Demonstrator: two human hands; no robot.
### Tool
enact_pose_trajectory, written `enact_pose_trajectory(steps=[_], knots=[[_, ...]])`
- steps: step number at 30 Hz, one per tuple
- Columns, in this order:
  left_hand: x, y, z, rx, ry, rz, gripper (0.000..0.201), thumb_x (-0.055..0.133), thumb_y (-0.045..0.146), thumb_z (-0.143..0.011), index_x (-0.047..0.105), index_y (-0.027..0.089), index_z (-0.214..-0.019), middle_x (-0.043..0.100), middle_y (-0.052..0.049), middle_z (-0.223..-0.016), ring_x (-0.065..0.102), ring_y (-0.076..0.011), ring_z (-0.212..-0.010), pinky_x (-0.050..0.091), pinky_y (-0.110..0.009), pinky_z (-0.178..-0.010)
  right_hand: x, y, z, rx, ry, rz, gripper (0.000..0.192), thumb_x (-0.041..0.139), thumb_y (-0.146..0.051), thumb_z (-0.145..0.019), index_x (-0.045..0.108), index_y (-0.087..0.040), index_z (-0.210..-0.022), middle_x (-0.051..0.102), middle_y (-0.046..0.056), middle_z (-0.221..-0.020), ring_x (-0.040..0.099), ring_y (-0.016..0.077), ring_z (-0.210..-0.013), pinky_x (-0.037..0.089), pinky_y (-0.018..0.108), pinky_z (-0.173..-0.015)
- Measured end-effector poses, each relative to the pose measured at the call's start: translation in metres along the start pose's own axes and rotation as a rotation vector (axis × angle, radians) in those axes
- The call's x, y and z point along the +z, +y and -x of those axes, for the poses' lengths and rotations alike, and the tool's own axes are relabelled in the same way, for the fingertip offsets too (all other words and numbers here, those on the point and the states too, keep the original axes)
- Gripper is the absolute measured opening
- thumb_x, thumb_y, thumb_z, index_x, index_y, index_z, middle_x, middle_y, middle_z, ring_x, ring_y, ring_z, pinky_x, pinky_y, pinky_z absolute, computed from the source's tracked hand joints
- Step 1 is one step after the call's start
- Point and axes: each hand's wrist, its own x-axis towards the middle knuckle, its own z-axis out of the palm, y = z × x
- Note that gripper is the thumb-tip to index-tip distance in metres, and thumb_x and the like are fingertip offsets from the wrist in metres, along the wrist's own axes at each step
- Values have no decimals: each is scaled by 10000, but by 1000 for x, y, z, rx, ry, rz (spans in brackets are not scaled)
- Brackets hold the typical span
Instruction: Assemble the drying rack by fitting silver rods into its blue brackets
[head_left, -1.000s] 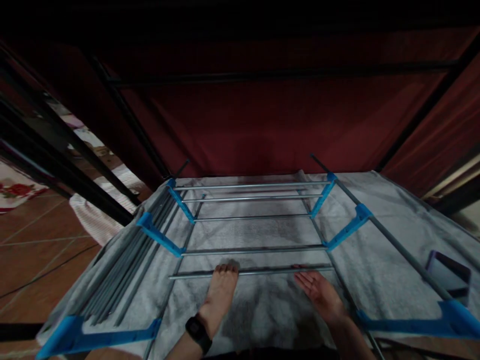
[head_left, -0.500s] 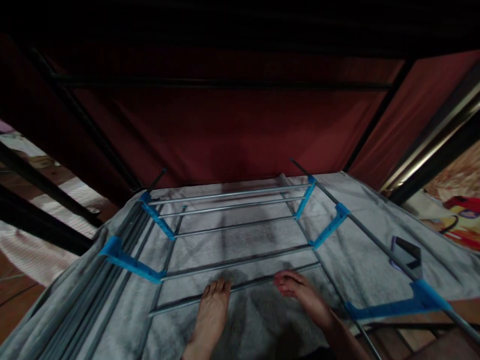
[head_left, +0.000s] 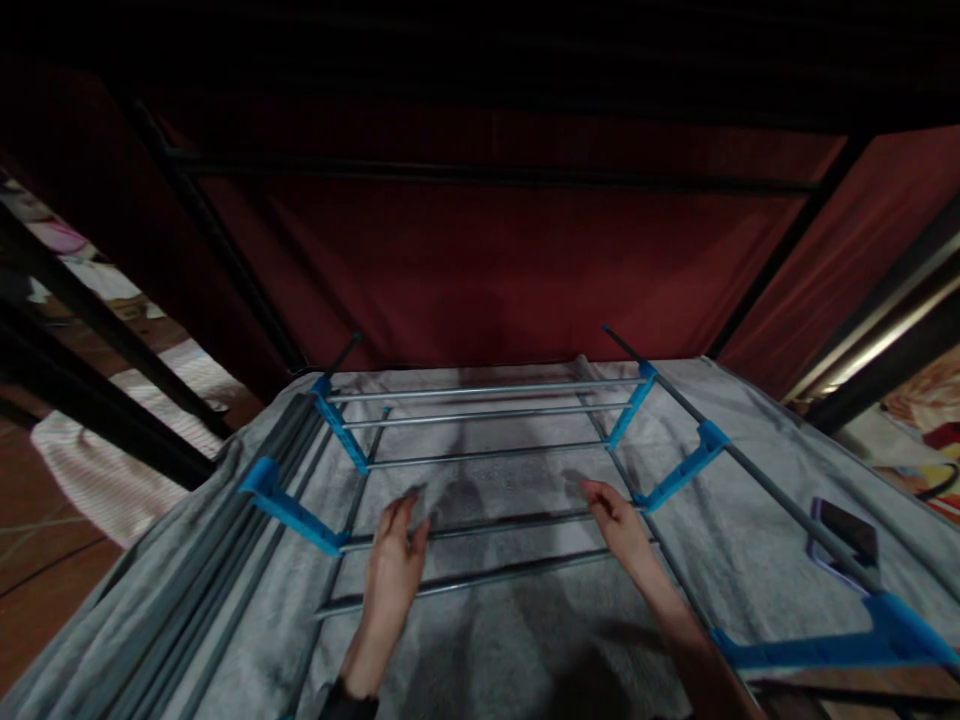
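A metal rack of grey rods [head_left: 487, 455] with blue plastic connectors [head_left: 289, 507] lies flat on a grey cloth [head_left: 510, 640]. My left hand [head_left: 394, 560] hovers open, fingers spread, over the two nearest rods, close to the second one. My right hand [head_left: 619, 525] reaches forward with fingers apart, its fingertips at the right end of that second rod [head_left: 480, 525], near a blue connector [head_left: 679, 470]. Neither hand grips anything. The nearest rod [head_left: 465, 585] lies loose and slanted across the cloth below both hands.
A bundle of spare grey rods [head_left: 217, 580] lies along the left edge of the cloth. A phone [head_left: 840, 530] rests on the cloth at right. Dark frame bars and a dark red fabric wall [head_left: 487, 270] stand behind. Tiled floor and a rug show at left.
Both hands lifted off the nearest loose rod and moved forward to the second rod. The camera shifted slightly, bringing the rack farther right in view.
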Motion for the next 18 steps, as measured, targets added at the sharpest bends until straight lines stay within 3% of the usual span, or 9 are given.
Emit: enact_pose_trajectory(steps=[4, 6, 11, 18], knots=[[-12, -9, -42, -404, 163, 166, 532, 647, 312, -874, 589, 126, -1369, 620, -192, -1350, 689, -290, -1172, 595, -456, -999, -15, 6, -30, -119, 123, 208, 501, 619, -424, -749, 716, -216, -1195, 695, 150, -1254, 656, 318, -1134, 544, 500, -986], [-17, -11, -62, -507, 237, 178, 583, 648, 286, -884, 527, 112, -1427, 591, -201, -1392, 665, -296, -1224, 555, -481, -1065, -22, 12, -47, -120, 190, 259, 621, 598, -435, -751, 651, -195, -1320, 646, 172, -1329, 633, 333, -1201, 534, 514, -1021], [-29, -13, -104, -553, 409, 112, 668, 690, 234, -859, 470, 122, -1479, 539, -217, -1457, 623, -339, -1301, 556, -480, -1074, -32, 27, -94, -37, 295, 242, 818, 622, -443, -727, 488, -207, -1498, 547, 173, -1455, 583, 343, -1306, 496, 513, -1098], [-33, -17, -144, -561, 413, 103, 722, 653, 193, -860, 415, 47, -1526, 558, -255, -1485, 589, -345, -1358, 482, -454, -1153, -23, 20, -137, 85, 447, 130, 876, 642, -394, -659, 479, -166, -1489, 515, 204, -1520, 536, 373, -1382, 477, 499, -1122]])
